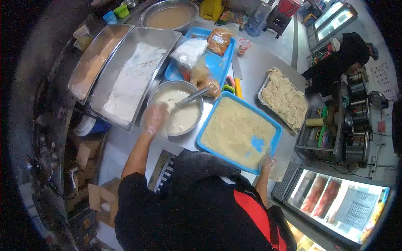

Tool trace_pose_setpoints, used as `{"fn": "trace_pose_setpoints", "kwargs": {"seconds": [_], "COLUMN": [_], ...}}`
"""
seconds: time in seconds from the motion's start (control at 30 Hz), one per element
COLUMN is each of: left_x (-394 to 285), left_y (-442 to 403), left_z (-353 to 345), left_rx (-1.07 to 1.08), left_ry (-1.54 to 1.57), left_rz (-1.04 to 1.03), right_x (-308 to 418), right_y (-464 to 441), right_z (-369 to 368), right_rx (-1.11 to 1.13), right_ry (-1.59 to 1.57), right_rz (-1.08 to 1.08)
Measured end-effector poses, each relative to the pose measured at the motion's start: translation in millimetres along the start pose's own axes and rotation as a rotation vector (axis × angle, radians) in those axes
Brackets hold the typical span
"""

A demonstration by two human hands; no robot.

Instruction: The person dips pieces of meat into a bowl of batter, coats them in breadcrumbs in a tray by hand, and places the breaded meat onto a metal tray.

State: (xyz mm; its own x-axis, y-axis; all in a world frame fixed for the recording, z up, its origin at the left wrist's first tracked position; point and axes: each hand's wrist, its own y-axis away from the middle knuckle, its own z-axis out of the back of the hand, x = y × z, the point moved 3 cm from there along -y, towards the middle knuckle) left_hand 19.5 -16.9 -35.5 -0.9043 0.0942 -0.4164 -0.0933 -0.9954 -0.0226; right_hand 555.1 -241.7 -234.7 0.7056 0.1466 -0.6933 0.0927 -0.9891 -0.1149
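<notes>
Tray likely flexy, grip rims 3/9 o'clock; my left hand (bowl's 8), right hand (tray's 4): openness, hold unclear.

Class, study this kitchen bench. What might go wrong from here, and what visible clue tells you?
The gloved left hand is over the steel bowl of pale batter; drips might clump the white powder in the long steel pan.
The yellow-handled knife lies beside the blue crumb-filled tray; a careless reach might mean a cut.
</notes>
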Motion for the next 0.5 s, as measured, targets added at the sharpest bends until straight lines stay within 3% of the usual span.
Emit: {"fn": "trace_pose_setpoints", "kwargs": {"seconds": [0.07,0.13,0.2,0.33,0.4,0.43,0.5], "left_x": [-4.6,5.1,8.1,5.8,25.5,27.0,27.8], "left_y": [8.0,13.6,13.7,10.3,3.4,-1.7,-7.9], "left_z": [-20.4,-36.5,-39.1,-16.7,-16.8,-13.1,2.6], "left_rx": [0.012,0.063,0.110,0.067,-0.020,-0.098,-0.151], "left_ry": [0.004,0.043,0.047,-0.060,-0.093,-0.068,-0.015], "left_rz": [0.018,0.019,-0.012,0.058,0.025,-0.030,-0.035], "right_x": [10.6,27.1,46.8,70.3,90.7,99.8,103.3], "right_y": [6.0,15.3,23.7,24.7,29.7,37.8,42.3], "right_z": [8.0,13.3,13.8,19.5,25.4,30.8,31.0], "right_rx": [0.052,0.116,0.157,0.128,0.119,0.124,0.088], "right_ry": [-0.639,-1.199,-1.169,-0.024,0.017,-0.227,-0.195], "right_rz": [0.102,0.035,-0.088,-0.236,-0.194,-0.114,-0.026]}}
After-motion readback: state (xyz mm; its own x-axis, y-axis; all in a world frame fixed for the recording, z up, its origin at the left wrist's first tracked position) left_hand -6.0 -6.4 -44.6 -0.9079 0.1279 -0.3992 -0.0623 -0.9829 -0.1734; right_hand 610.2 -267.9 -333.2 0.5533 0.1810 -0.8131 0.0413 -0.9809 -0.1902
